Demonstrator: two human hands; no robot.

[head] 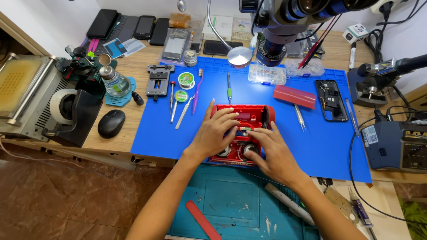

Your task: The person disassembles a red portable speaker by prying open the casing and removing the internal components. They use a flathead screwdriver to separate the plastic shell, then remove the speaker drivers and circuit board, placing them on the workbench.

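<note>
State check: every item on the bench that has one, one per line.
red device housing: opened, internals exposed, lying on the blue mat
red cover panel: detached, lying apart on the mat
left hand: resting on the housing
right hand: fingers inside the housing's lower part
phone frame: back off, lying flat
clear bottle: capped, tilted
tweezers: lying unused
</note>
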